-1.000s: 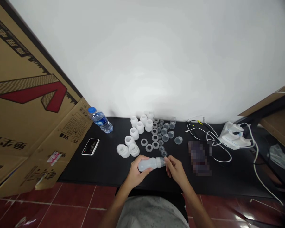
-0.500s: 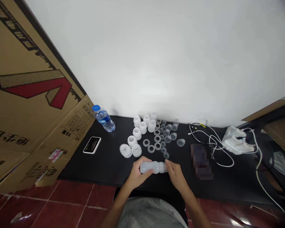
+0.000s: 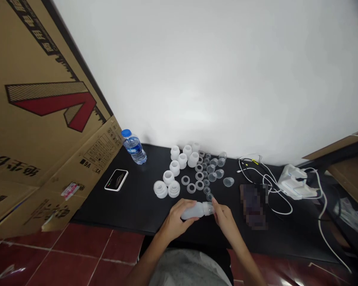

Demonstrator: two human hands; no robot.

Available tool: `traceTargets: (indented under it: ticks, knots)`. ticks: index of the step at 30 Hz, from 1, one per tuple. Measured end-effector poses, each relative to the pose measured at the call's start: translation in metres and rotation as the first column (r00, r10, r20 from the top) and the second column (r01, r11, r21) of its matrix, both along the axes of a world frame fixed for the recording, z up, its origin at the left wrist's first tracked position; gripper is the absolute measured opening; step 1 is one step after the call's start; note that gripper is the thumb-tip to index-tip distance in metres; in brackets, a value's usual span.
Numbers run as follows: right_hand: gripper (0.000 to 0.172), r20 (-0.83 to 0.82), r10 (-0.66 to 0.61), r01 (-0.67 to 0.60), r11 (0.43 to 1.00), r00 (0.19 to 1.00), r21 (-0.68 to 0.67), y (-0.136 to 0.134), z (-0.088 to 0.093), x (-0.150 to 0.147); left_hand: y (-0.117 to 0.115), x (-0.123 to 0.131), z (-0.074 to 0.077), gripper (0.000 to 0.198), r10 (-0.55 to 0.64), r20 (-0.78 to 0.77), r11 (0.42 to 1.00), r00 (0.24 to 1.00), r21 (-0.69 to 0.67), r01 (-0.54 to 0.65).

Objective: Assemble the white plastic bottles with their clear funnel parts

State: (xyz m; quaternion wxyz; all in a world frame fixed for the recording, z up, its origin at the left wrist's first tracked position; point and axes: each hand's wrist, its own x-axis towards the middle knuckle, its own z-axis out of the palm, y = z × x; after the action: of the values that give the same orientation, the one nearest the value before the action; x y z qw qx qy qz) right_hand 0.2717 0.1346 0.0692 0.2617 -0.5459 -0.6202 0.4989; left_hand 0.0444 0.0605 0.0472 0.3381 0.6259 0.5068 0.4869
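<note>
A translucent white bottle point(image 3: 193, 211) lies sideways above the near edge of the black table point(image 3: 137, 202). My left hand point(image 3: 177, 218) is wrapped round its body. My right hand point(image 3: 223, 216) pinches the bottle's neck end, where a small part sits that I cannot make out. Just beyond the hands lie several white bottle collars point(image 3: 173, 188), flat white rings point(image 3: 191, 188) and clear dome caps point(image 3: 212, 176).
A water bottle with a blue cap point(image 3: 133, 146) and a small white device point(image 3: 116, 180) sit at the table's left. A large cardboard box point(image 3: 41, 119) leans on the left. White cables point(image 3: 265, 174), a white charger point(image 3: 295, 182) and a blurred dark object point(image 3: 253, 202) lie to the right.
The view has drifted, so everything sits slightly further right. Both hands keep hold of the bottle, which has tilted a little, and the right fingers have shifted at its neck.
</note>
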Motion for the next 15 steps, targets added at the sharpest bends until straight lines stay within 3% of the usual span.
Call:
traceTargets:
  ticks: [3,7,12,15]
  knots:
    - [0.076,-0.025,-0.012,0.011,0.999,1.000,-0.032,0.000,0.000,-0.002,-0.002,0.002,-0.007,0.044,0.035,-0.071,0.995,0.997,0.091,-0.029]
    - [0.074,-0.128,0.067,-0.062,0.997,0.990,0.042,-0.008,0.014,-0.005,-0.004,0.003,-0.008,0.054,0.092,-0.175,0.991,0.980,0.115,-0.072]
    - [0.060,-0.217,0.217,-0.213,0.976,0.952,0.041,-0.017,0.025,-0.008,-0.004,0.003,-0.005,0.055,0.123,-0.145,0.987,0.982,0.117,-0.106]
    - [0.062,-0.188,0.187,-0.179,0.982,0.964,0.056,-0.014,0.024,-0.010,-0.006,0.006,-0.005,0.054,0.150,-0.128,0.986,0.980,0.091,-0.139]
